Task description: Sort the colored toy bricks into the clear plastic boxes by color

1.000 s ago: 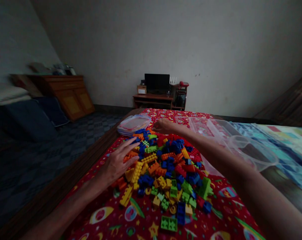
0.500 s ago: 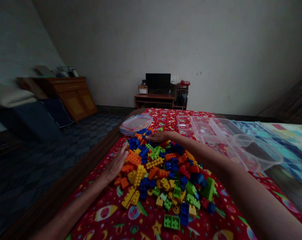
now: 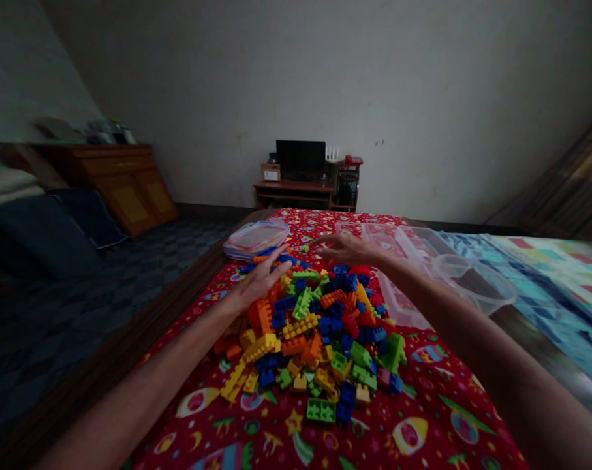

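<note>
Multicoloured plastic blocks point(image 3: 300, 326) are heaped on a red patterned cloth point(image 3: 374, 431). At the heap's far left, the left hand point(image 3: 260, 284) is held open; beyond, the right hand point(image 3: 349, 249) is loosely spread. Gathering seems under way; inward pressure is probably called for.

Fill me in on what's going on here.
A person is working with both bare hands at a loose pile of colourful toy bricks on a red patterned cloth. The left hand is at the pile's far left side, and the right hand is at its far edge, fingers extended; neither visibly grips a brick. A stack of clear lids lies beyond the left hand, and clear plastic containers are on the right.
</note>
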A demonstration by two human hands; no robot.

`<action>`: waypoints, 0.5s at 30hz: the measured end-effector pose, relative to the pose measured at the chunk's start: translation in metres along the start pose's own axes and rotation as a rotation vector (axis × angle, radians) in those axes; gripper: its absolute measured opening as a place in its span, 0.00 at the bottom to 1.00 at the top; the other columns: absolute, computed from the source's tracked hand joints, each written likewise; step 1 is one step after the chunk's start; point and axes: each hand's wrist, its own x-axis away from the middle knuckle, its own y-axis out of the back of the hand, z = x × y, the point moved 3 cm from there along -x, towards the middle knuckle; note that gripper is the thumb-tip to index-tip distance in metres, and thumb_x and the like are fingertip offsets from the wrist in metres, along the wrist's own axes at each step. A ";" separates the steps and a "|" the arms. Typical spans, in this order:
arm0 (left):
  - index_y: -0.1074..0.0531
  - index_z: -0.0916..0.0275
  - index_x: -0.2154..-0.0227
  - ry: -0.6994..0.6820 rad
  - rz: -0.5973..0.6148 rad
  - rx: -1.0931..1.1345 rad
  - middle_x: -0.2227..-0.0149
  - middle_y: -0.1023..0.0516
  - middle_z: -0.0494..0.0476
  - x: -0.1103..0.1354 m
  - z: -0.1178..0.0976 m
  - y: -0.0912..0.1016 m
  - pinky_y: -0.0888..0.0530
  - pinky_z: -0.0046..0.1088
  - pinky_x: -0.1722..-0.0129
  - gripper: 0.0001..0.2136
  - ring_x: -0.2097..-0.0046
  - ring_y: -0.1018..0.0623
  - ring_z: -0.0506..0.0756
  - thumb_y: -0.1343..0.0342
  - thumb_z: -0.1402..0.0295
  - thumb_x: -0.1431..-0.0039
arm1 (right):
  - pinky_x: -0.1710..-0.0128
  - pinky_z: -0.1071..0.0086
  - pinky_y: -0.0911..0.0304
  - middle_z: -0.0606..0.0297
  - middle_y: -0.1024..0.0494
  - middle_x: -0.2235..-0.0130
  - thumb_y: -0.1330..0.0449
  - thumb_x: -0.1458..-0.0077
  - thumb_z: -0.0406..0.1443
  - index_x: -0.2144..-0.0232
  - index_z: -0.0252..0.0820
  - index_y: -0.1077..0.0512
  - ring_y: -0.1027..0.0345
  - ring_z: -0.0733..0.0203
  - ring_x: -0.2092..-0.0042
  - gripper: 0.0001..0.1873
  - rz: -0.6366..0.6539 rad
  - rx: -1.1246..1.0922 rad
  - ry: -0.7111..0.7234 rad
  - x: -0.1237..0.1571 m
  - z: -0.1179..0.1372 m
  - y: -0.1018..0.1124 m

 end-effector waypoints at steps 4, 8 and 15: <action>0.44 0.60 0.37 -0.109 0.146 -0.043 0.36 0.40 0.63 -0.015 -0.026 -0.026 0.42 0.44 0.38 0.37 0.36 0.39 0.64 0.53 0.43 0.43 | 0.60 0.68 0.37 0.55 0.21 0.60 0.51 0.36 0.42 0.56 0.36 0.25 0.28 0.56 0.59 0.20 -0.138 0.191 -0.208 0.017 -0.039 0.001; 0.46 0.60 0.36 -0.206 0.156 -0.122 0.36 0.40 0.62 -0.013 -0.041 -0.025 0.41 0.43 0.38 0.34 0.36 0.38 0.63 0.56 0.45 0.40 | 0.56 0.65 0.38 0.52 0.22 0.56 0.50 0.37 0.44 0.52 0.37 0.28 0.29 0.52 0.54 0.20 -0.136 0.232 -0.236 0.031 -0.061 -0.012; 0.44 0.65 0.37 -0.039 -0.049 -0.489 0.35 0.42 0.65 0.062 0.006 0.037 0.47 0.45 0.35 0.39 0.35 0.43 0.66 0.62 0.40 0.42 | 0.57 0.65 0.37 0.53 0.24 0.56 0.50 0.38 0.40 0.52 0.40 0.29 0.29 0.54 0.58 0.18 0.020 0.345 -0.210 0.037 -0.068 -0.030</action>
